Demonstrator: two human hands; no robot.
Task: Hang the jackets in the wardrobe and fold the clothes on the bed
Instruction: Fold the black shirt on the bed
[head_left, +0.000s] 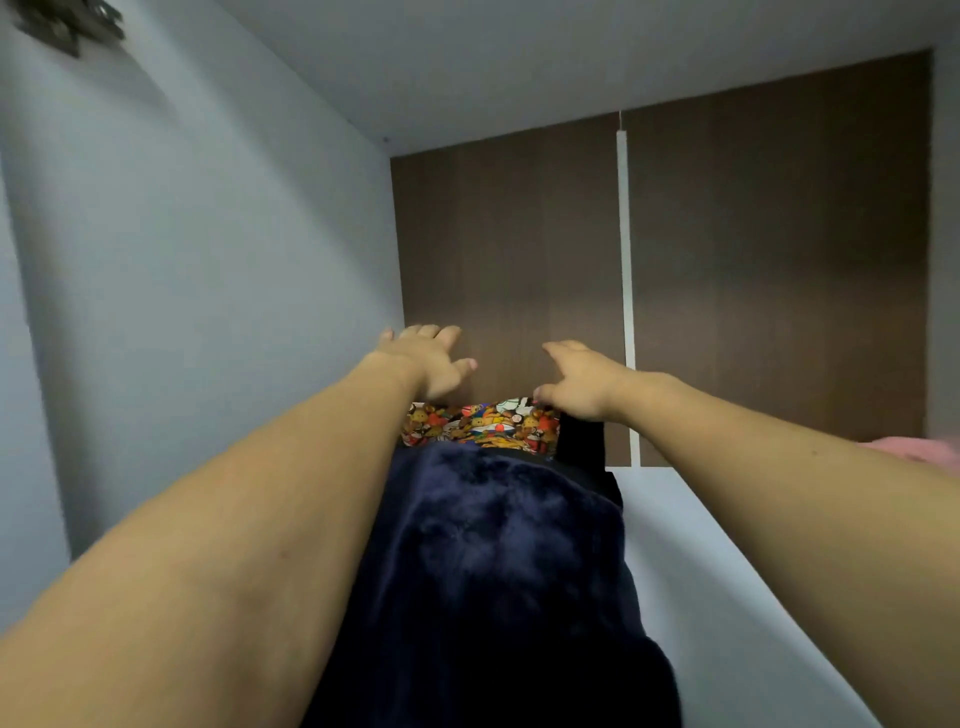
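Both arms up, reaching over a dark fleece jacket toward the wardrobe — hanging step, by the look of it.

Nearest: navy fleece jacket (498, 561) fills the low centre between the forearms, looks draped or held high but can't tell what's bearing it. Past it, a cartoon-print garment (483, 423) w/ a black piece beside it, right up vs the brown wardrobe doors (769, 270). Left hand (428, 361) spread, fingers straight, at or on the door panel, gripping nothing. Right hand (582, 382) apart from it, fingers loosely curved, thumb down at the print garment's top edge; pinching it or just touching, can't tell. Doors look closed, white strip (626, 291) running down betw. them. Next, I reckon: get a door open, find rail & hanger before the jacket slips.
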